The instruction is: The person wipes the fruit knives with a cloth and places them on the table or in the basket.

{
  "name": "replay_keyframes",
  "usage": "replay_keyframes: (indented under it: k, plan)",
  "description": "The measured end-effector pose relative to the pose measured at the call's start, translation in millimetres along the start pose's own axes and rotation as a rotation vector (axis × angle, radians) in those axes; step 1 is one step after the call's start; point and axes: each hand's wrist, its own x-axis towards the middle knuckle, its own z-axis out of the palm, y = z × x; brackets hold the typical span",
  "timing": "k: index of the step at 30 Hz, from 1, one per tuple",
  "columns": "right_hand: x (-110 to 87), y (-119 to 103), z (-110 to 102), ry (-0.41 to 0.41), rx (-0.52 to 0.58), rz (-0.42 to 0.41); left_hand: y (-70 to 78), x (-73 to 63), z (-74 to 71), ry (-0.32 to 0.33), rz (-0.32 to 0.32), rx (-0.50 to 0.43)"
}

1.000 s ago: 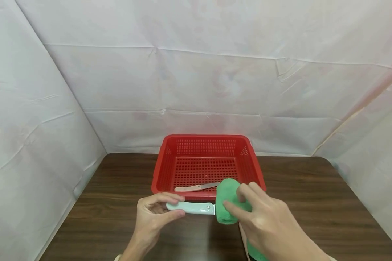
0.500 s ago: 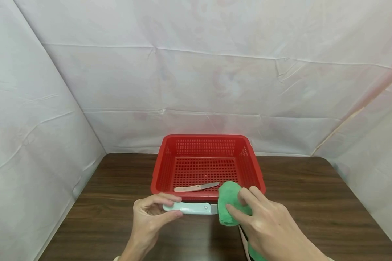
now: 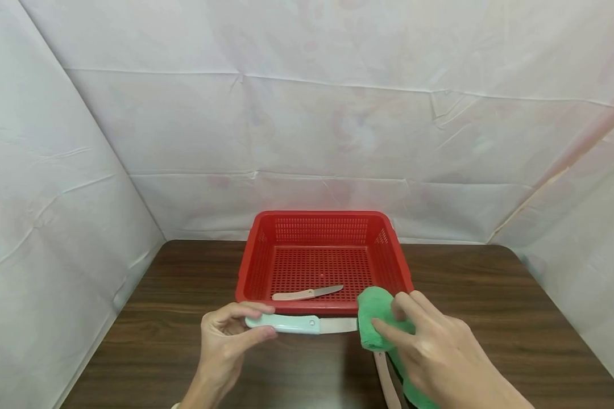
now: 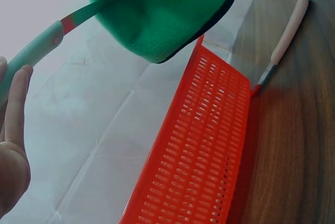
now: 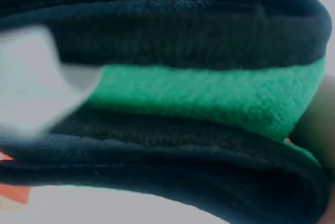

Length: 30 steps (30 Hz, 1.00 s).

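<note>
A knife with a pale mint handle is pinched between the thumb and fingers of my left hand, its blade pointing right. My right hand grips a folded green cloth around the blade's tip end; most of the blade shows bare. The left wrist view shows the blade running into the cloth, which has a dark edge. In the right wrist view the cloth's folds fill most of the picture, with the pale, blurred blade between them.
Behind the hands stands a red plastic basket, with a pink-handled knife lying inside near its front wall. Another pink-handled knife lies on the brown wooden table, partly under the right hand's cloth. White sheets hang around the table.
My right hand has slid the cloth rightward along the blade, while my left hand has drawn the knife slightly left. Much more of the blade is exposed, and more of the table knife shows.
</note>
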Motion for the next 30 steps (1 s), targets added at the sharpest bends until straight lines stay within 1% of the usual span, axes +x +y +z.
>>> replay_keyframes:
  k: [1, 3, 8, 14, 17, 20, 23, 25, 28, 30]
  plan:
    - [-0.5, 1, 0, 0.011, 0.004, -0.003, 0.4, -0.1, -0.6, -0.001, -0.004, -0.009]
    - [-0.8, 2, -1, 0.058, 0.013, -0.020, 1.2, -0.1, -1.7, -0.001, -0.004, -0.017]
    - [0.0, 5, -6, 0.158, 0.021, -0.045, 2.7, 0.4, -3.1, -0.010, 0.001, -0.005]
    - [2.4, 5, -13, 0.197, 0.024, -0.062, 2.7, -1.6, -4.5, -0.029, -0.010, 0.011]
    - [5.1, 3, -16, 0.200, 0.023, -0.057, 2.1, -2.7, -4.9, -0.029, -0.023, 0.036]
    - [9.6, 1, -17, 0.207, 0.025, -0.058, 2.2, -3.1, -3.9, -0.008, -0.054, 0.095]
    - [15.7, -2, -17, 0.213, 0.039, -0.070, 1.5, -2.7, -2.2, 0.007, -0.071, 0.141]
    - [19.9, -4, -16, 0.208, 0.044, -0.075, 0.3, -2.2, -1.0, -0.003, -0.064, 0.155]
    - [24.4, -8, -14, 0.189, 0.044, -0.081, -1.5, -1.5, 0.9, -0.029, -0.040, 0.150]
    - [25.9, -11, -11, 0.157, 0.035, -0.078, -1.8, -1.0, 2.4, -0.043, -0.032, 0.148]
